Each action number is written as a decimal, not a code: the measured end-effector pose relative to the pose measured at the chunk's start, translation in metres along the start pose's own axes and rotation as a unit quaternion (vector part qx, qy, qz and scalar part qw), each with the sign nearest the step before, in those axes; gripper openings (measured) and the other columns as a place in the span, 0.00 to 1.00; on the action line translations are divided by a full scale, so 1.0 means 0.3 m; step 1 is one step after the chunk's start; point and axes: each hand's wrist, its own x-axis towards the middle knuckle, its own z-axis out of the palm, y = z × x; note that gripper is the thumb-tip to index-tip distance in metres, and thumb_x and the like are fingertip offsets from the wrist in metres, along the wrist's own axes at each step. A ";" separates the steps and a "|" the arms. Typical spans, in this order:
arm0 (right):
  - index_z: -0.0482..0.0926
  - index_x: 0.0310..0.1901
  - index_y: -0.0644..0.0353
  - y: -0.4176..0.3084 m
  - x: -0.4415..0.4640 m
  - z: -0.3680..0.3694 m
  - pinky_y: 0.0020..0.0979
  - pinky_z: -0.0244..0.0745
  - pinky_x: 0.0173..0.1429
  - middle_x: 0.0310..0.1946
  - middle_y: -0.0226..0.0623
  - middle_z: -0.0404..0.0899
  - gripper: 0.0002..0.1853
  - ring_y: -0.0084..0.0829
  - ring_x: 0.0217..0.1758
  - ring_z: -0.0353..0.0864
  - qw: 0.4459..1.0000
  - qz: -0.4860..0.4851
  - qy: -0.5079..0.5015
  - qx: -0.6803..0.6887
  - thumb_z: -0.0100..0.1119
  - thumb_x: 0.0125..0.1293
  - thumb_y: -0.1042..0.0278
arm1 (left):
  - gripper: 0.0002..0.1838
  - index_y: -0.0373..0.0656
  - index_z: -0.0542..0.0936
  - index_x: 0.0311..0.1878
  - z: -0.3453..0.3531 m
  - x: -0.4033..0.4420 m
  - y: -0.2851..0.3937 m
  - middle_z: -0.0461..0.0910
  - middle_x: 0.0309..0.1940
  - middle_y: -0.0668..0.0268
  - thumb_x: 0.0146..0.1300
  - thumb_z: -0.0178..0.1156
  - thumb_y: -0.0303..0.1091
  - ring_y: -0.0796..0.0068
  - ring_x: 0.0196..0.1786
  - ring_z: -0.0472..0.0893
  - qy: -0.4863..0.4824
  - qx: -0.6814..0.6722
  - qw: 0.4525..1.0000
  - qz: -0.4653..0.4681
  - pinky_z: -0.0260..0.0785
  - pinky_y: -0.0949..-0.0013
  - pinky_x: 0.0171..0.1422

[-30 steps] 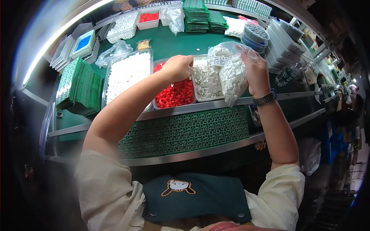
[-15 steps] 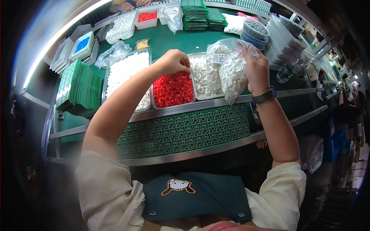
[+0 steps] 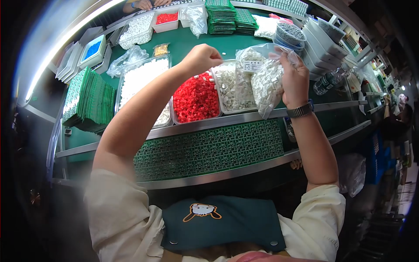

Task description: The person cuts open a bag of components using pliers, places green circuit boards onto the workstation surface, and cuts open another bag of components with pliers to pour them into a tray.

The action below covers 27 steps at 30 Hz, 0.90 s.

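My left hand [image 3: 201, 59] is over the far edge of the bin of red connector-like pieces [image 3: 196, 98], its fingers curled closed; whatever they may hold is hidden. Just past the fingertips, a small white piece [image 3: 224, 53] lies on the green mat. My right hand [image 3: 294, 81] grips the upper right of a clear plastic bag [image 3: 267, 81], which is full of white plastic pieces and has a printed label. The bag leans over the right side of a bin of off-white pieces [image 3: 231, 89].
A large bin of white pieces [image 3: 142, 81] is left of the red one. Stacked green circuit boards [image 3: 89, 102] stand farther left. A circuit board panel [image 3: 209, 148] lies along the near rail. At right are grey tubs [image 3: 321, 48] and a bottle [image 3: 327, 81]. Another person's hands [image 3: 142, 5] show at the far edge.
My left hand has lifted from the far edge of the red bin and moved away from me, toward the small white piece. My right hand and the bag have shifted slightly right.
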 end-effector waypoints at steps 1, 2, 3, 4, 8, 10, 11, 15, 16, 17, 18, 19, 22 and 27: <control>0.85 0.52 0.62 0.003 0.000 -0.004 0.22 0.75 0.46 0.41 0.34 0.88 0.12 0.15 0.39 0.80 1.000 -0.001 0.002 0.000 0.55 0.75 0.70 | 0.11 0.37 0.88 0.35 -0.003 0.001 0.004 0.87 0.32 0.55 0.54 0.71 0.35 0.61 0.36 0.87 0.014 0.094 0.995 0.022 0.78 0.63 0.46; 0.85 0.52 0.62 0.005 0.000 -0.008 0.21 0.75 0.45 0.41 0.34 0.88 0.12 0.15 0.39 0.80 1.000 -0.002 0.004 0.001 0.55 0.75 0.70 | 0.11 0.37 0.88 0.35 -0.002 -0.001 0.008 0.87 0.32 0.55 0.54 0.71 0.35 0.61 0.36 0.87 0.012 0.094 0.995 0.024 0.78 0.63 0.46; 0.85 0.52 0.62 0.005 -0.001 -0.011 0.21 0.75 0.45 0.41 0.34 0.88 0.12 0.15 0.39 0.80 1.000 -0.001 0.006 0.001 0.55 0.75 0.70 | 0.11 0.37 0.87 0.34 -0.001 -0.012 0.010 0.87 0.32 0.54 0.53 0.71 0.36 0.59 0.37 0.86 -0.027 0.129 0.991 0.005 0.78 0.61 0.46; 0.85 0.52 0.62 0.004 -0.004 -0.010 0.21 0.75 0.45 0.41 0.34 0.88 0.12 0.15 0.39 0.80 1.000 -0.004 0.005 0.001 0.55 0.75 0.70 | 0.12 0.37 0.87 0.33 -0.005 -0.030 0.027 0.86 0.31 0.53 0.51 0.71 0.36 0.57 0.37 0.86 -0.065 0.164 0.984 -0.014 0.78 0.60 0.46; 0.85 0.52 0.62 0.008 -0.003 0.000 0.21 0.74 0.44 0.41 0.34 0.88 0.12 0.14 0.38 0.79 1.000 -0.010 -0.002 0.002 0.55 0.75 0.70 | 0.11 0.38 0.87 0.31 0.032 -0.033 0.013 0.86 0.31 0.51 0.47 0.69 0.37 0.52 0.37 0.86 -0.094 0.250 0.962 -0.057 0.79 0.57 0.47; 0.86 0.52 0.62 0.011 -0.002 -0.005 0.21 0.73 0.44 0.41 0.34 0.88 0.12 0.14 0.38 0.79 1.000 -0.014 -0.001 -0.002 0.55 0.75 0.70 | 0.11 0.39 0.87 0.30 0.050 -0.030 0.006 0.85 0.31 0.51 0.46 0.69 0.36 0.51 0.37 0.85 -0.090 0.273 0.955 -0.067 0.79 0.56 0.47; 0.86 0.52 0.62 0.012 -0.003 -0.007 0.21 0.73 0.44 0.41 0.34 0.88 0.12 0.14 0.38 0.79 1.000 -0.014 0.001 -0.003 0.55 0.75 0.70 | 0.10 0.39 0.87 0.30 0.057 -0.029 0.003 0.85 0.31 0.50 0.46 0.68 0.35 0.51 0.38 0.85 -0.092 0.271 0.956 -0.066 0.78 0.56 0.47; 0.86 0.52 0.62 0.015 -0.005 -0.009 0.20 0.73 0.44 0.40 0.33 0.88 0.12 0.13 0.38 0.78 0.999 -0.032 0.002 -0.017 0.55 0.75 0.70 | 0.09 0.40 0.87 0.30 0.070 -0.026 -0.002 0.85 0.30 0.50 0.45 0.66 0.33 0.50 0.38 0.85 -0.091 0.264 0.958 -0.059 0.78 0.56 0.48; 0.86 0.52 0.62 0.014 -0.005 -0.009 0.20 0.73 0.44 0.40 0.34 0.88 0.12 0.13 0.37 0.78 1.000 -0.029 0.002 -0.013 0.55 0.75 0.70 | 0.09 0.40 0.87 0.30 0.068 -0.028 -0.001 0.85 0.30 0.50 0.45 0.66 0.34 0.50 0.38 0.85 -0.085 0.261 0.960 -0.057 0.78 0.56 0.48; 0.86 0.52 0.62 0.014 -0.005 -0.007 0.20 0.72 0.44 0.40 0.34 0.89 0.12 0.13 0.37 0.78 1.000 -0.025 0.001 -0.008 0.55 0.75 0.70 | 0.09 0.40 0.87 0.30 0.064 -0.030 -0.001 0.85 0.30 0.50 0.45 0.67 0.34 0.50 0.38 0.85 -0.079 0.257 0.962 -0.054 0.79 0.56 0.48; 0.86 0.52 0.62 0.014 -0.005 -0.006 0.20 0.72 0.43 0.40 0.34 0.89 0.12 0.13 0.37 0.78 1.000 -0.021 0.001 -0.004 0.55 0.75 0.70 | 0.09 0.40 0.87 0.30 0.060 -0.033 -0.002 0.85 0.30 0.50 0.45 0.67 0.34 0.50 0.38 0.85 -0.079 0.258 0.961 -0.054 0.79 0.56 0.48; 0.86 0.52 0.62 0.015 -0.005 -0.006 0.20 0.72 0.43 0.40 0.34 0.89 0.12 0.13 0.37 0.78 1.000 -0.021 0.001 -0.003 0.55 0.75 0.70 | 0.09 0.40 0.87 0.30 0.056 -0.035 -0.002 0.85 0.31 0.50 0.46 0.67 0.34 0.51 0.39 0.85 -0.083 0.249 0.963 -0.054 0.79 0.56 0.48; 0.85 0.52 0.62 0.021 -0.006 -0.007 0.20 0.73 0.44 0.40 0.35 0.89 0.12 0.14 0.37 0.79 0.999 -0.034 0.009 -0.014 0.55 0.75 0.70 | 0.10 0.40 0.88 0.31 0.037 -0.038 -0.004 0.86 0.32 0.51 0.47 0.69 0.35 0.54 0.39 0.86 -0.091 0.231 0.967 -0.052 0.79 0.58 0.47; 0.85 0.52 0.63 0.012 -0.011 -0.001 0.21 0.75 0.45 0.40 0.36 0.89 0.12 0.15 0.39 0.81 0.999 -0.035 0.017 0.001 0.54 0.75 0.70 | 0.13 0.38 0.88 0.34 0.003 -0.013 0.005 0.87 0.30 0.55 0.52 0.71 0.38 0.64 0.35 0.86 -0.048 0.081 0.994 -0.057 0.77 0.64 0.44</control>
